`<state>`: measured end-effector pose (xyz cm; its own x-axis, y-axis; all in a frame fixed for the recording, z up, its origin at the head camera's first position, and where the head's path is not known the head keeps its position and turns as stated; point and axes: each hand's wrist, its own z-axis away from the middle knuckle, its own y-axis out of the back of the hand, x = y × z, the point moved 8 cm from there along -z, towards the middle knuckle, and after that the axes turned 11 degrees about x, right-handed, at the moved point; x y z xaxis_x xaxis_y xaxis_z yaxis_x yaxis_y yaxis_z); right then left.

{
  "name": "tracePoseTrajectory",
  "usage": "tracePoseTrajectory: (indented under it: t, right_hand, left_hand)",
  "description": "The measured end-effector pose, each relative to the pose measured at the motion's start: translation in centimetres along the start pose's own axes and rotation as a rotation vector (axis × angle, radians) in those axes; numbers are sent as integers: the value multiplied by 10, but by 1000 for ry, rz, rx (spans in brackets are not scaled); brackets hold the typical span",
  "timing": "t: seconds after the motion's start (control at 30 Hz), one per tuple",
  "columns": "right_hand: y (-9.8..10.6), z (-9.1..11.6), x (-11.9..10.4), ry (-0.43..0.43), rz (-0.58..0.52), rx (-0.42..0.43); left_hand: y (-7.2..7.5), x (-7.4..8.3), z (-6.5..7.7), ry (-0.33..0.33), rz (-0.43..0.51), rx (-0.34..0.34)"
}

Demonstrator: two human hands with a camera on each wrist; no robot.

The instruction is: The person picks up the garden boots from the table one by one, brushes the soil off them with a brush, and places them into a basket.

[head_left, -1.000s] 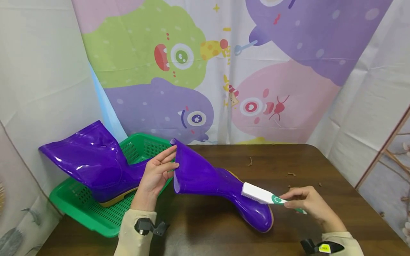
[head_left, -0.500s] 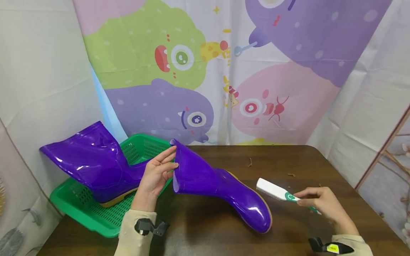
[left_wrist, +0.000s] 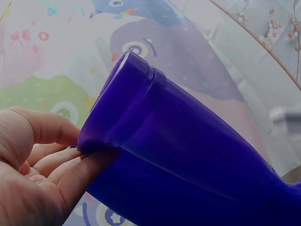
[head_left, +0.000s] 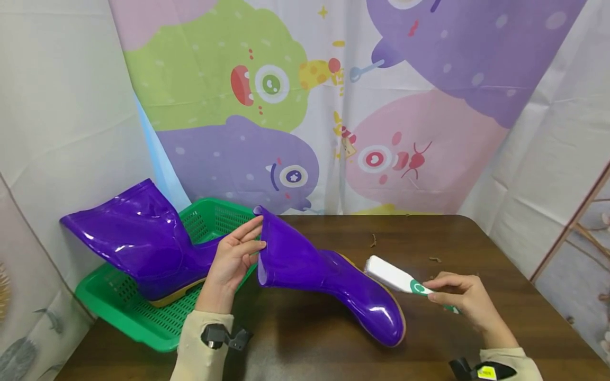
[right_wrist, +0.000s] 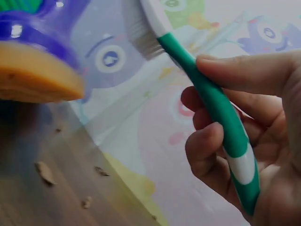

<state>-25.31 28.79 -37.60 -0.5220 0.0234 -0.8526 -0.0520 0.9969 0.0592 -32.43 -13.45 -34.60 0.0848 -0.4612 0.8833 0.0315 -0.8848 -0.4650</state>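
Observation:
A glossy purple rain boot (head_left: 295, 254) is held tilted over the table, its toe low and to the right. My left hand (head_left: 231, 262) pinches the rim of its shaft; the left wrist view shows thumb and fingers on either side of the rim (left_wrist: 101, 122). My right hand (head_left: 469, 301) grips the green-and-white handle of a scrubbing brush (head_left: 391, 274). The brush head is beside the boot's sole edge, and the right wrist view shows its bristles (right_wrist: 141, 35) apart from the tan sole (right_wrist: 40, 73). A second purple boot (head_left: 147, 243) lies tilted in a green basket.
The green plastic basket (head_left: 119, 312) stands at the left of the brown wooden table (head_left: 305, 338). Several small brown crumbs (right_wrist: 44, 173) are scattered on the right side of the table. A cartoon-print curtain (head_left: 329, 106) hangs behind the table.
The brush was on the boot's upper foot, then drew off to the right. Since then it has moved back left and up beside the sole edge. My left hand holds still.

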Motion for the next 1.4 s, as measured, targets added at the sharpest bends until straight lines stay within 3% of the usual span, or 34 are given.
tracePoseTrajectory:
  t: [0.1, 0.23, 0.43, 0.83, 1.13, 1.4]
  right_hand:
    - [-9, 1, 8, -35, 86, -61]
    - [-11, 3, 16, -116, 180, -69]
    - [1, 4, 22, -217, 257, -12]
    - [25, 5, 28, -283, 426, 90]
    - [32, 6, 31, -328, 450, 139]
    - [43, 6, 33, -392, 491, 238]
  left_hand:
    - [-1, 0, 1, -1, -1, -1]
    - [-2, 0, 1, -3, 3, -6]
    - [-3, 2, 0, -12, -5, -14]
    - [0, 0, 0, 6, -27, 17]
    - [0, 0, 0, 3, -41, 17]
    - [0, 1, 0, -8, -30, 5]
